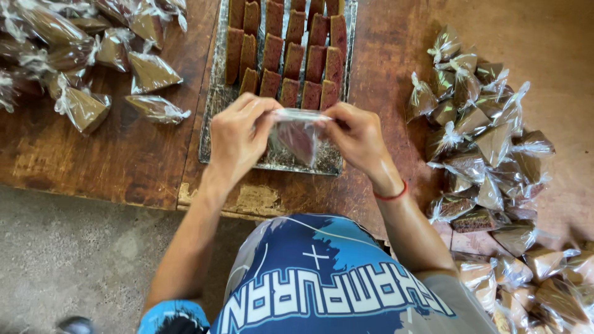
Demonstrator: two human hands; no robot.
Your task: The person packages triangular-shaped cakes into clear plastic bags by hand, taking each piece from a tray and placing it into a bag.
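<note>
left hand (236,139): fingers pinching left edge of clear bag (296,137), frame centre | clear bag: stretched between both hands' fingertips, 1 brown slice inside, over near end of foil tray (213,105) | right hand (357,137): fingers pinching bag's right edge | wrapped pieces (489,154) piled right

Both arms reach forward, bent a little at the elbows. The left hand (237,139) and the right hand (356,137) are close together, fingers pinched shut, thumbs facing each other.
</note>
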